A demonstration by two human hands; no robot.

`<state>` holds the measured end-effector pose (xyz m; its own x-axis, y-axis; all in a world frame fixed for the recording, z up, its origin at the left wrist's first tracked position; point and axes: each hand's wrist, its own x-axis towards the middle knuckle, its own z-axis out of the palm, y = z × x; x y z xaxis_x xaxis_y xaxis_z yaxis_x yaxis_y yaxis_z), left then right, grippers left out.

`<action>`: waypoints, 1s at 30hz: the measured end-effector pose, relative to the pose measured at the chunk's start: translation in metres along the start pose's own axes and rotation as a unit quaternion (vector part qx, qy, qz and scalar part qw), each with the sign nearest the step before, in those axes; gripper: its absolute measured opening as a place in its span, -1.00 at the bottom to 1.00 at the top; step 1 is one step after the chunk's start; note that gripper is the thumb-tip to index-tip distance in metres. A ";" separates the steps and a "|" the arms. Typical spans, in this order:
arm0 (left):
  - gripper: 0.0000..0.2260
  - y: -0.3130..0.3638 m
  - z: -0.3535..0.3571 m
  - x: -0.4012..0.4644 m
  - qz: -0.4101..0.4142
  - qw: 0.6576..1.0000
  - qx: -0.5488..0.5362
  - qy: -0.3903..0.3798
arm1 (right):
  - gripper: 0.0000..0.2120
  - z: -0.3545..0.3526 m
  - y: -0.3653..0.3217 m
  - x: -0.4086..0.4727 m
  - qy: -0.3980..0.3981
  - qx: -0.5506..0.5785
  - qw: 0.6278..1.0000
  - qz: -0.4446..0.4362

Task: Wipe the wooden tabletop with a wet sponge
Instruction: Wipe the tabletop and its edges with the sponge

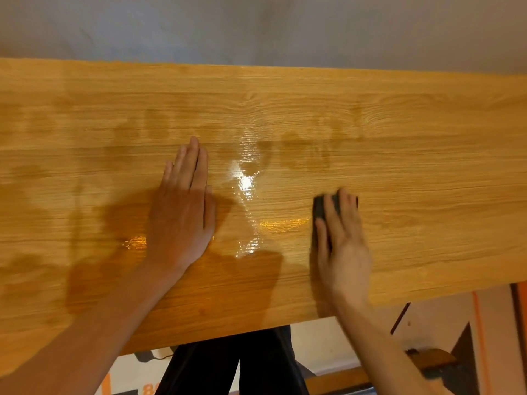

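Observation:
The wooden tabletop (413, 143) fills most of the view, with shiny wet streaks and darker damp patches across its middle. My right hand (340, 243) presses flat on a dark sponge (319, 208) right of centre; the sponge shows past my fingertips and beside my thumb, blurred. My left hand (184, 206) lies flat on the wood left of centre, palm down, fingers together, holding nothing. A bright wet glare sits between the two hands.
A grey wall (256, 27) runs behind the table's far edge. Below the near edge are my dark trouser legs (236, 363), a pale floor and a wooden piece of furniture (433, 357) at lower right.

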<state>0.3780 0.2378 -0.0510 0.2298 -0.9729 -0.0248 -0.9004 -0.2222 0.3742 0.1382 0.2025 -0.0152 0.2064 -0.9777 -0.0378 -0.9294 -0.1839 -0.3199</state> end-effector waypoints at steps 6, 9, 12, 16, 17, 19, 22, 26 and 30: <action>-0.49 -0.001 0.001 0.001 0.000 1.000 0.007 0.002 | -0.59 0.006 -0.013 0.071 -0.029 -0.013 0.999 -0.009; -0.49 -0.001 -0.001 0.001 0.003 1.000 0.010 0.002 | -0.58 0.012 -0.025 0.108 -0.006 0.019 1.000 0.016; -0.49 -0.001 -0.001 0.001 0.009 1.000 0.014 0.004 | -0.58 0.014 -0.030 0.059 -0.003 0.049 0.999 -0.003; -0.50 -0.001 0.001 -0.001 0.019 1.000 0.006 0.015 | -0.58 0.018 -0.034 -0.004 -0.035 0.045 0.997 -0.043; -0.50 -0.001 0.000 -0.001 0.019 1.000 0.007 0.016 | -0.58 0.019 -0.036 0.006 -0.042 0.044 0.997 -0.051; -0.50 0.000 -0.001 0.000 0.015 1.000 0.008 0.013 | -0.59 0.021 -0.046 0.045 -0.043 0.025 0.997 -0.059; -0.49 0.001 -0.002 0.001 0.013 1.000 0.007 0.009 | -0.59 0.027 -0.060 0.103 -0.010 0.016 0.999 -0.037; -0.50 0.002 -0.003 0.000 0.013 1.000 -0.015 0.021 | -0.58 0.033 -0.064 0.051 -0.006 0.026 0.998 -0.056; -0.50 0.003 -0.003 -0.001 0.015 0.999 -0.030 0.028 | -0.56 0.035 -0.062 -0.004 -0.039 -0.028 0.991 -0.122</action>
<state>0.3766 0.2381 -0.0467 0.2244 -0.9737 0.0388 -0.8835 -0.1865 0.4298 0.2058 0.2212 -0.0283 0.4486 -0.8929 -0.0396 -0.8637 -0.4217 -0.2759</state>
